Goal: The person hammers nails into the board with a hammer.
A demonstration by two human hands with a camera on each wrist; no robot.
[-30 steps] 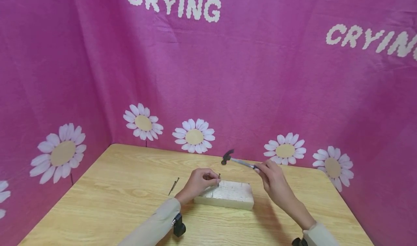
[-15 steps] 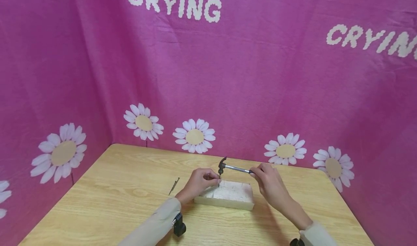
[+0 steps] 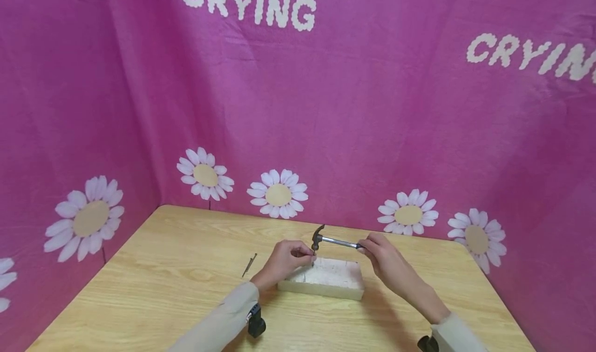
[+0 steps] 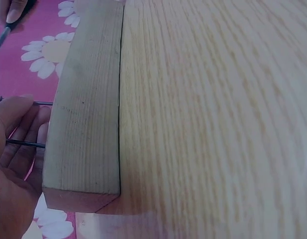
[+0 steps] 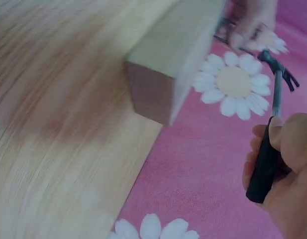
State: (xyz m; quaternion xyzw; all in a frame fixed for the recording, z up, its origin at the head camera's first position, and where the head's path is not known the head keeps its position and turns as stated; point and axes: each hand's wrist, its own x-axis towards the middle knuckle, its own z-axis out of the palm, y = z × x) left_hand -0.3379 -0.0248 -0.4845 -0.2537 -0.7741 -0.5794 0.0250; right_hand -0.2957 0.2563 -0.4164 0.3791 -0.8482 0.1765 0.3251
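Pinching a nail (image 4: 42,103) upright on the wooden block (image 3: 328,277) with the left hand (image 3: 284,262) | beside a second nail (image 4: 25,144) near the left palm | gripping the hammer (image 3: 339,242) by its black handle in the right hand (image 3: 388,260), head at the nail's top | on the tabletop (image 3: 163,274), near loose nails (image 3: 249,265) | before pink flowered cloth (image 3: 354,114)

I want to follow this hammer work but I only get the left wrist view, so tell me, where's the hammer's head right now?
Observer: The head view shows the hammer's head right above the nail that the left hand pinches; contact is too small to tell.
Operator: And the opposite end?
Observer: The claw points up, away from the wooden block.
Operator: Anything loose nearby?
Observer: Yes, what look like loose nails lie on the table, to the left of the left hand.
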